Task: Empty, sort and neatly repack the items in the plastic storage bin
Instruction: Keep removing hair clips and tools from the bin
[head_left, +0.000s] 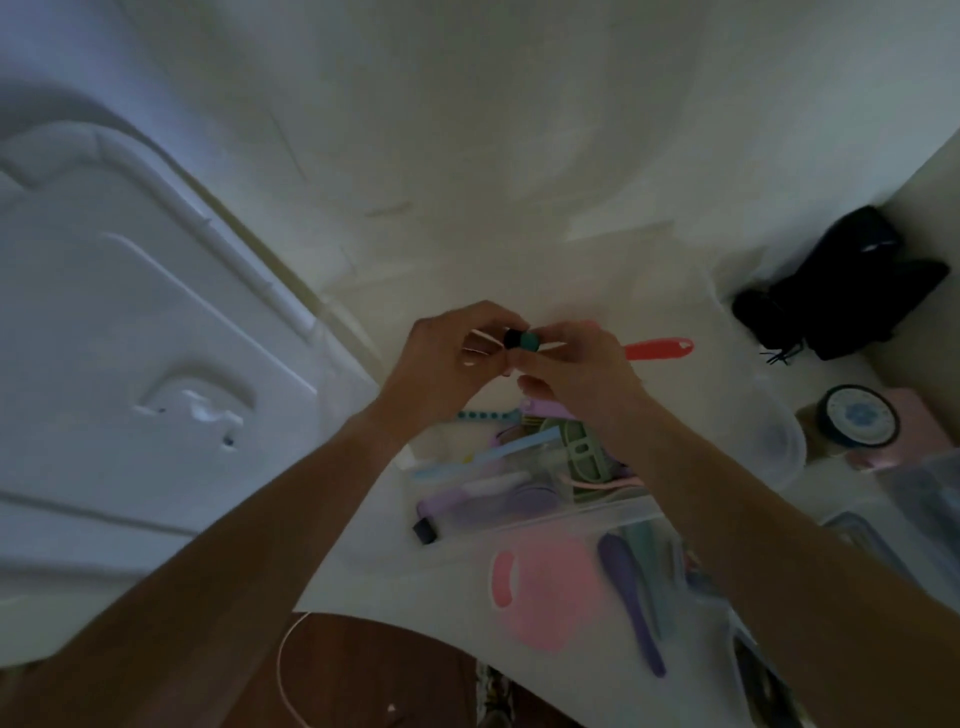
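Storage bin (545, 514) down on the white table (519, 270), little teal-and-black cap thing (522, 339) pinched between left hand (447, 358) and right hand (566, 364), probably light, stiff, best gripped by the ends.

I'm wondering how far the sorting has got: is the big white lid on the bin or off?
Off. The white lid lies flat at the left, apart from the clear bin, whose open top shows brushes inside.
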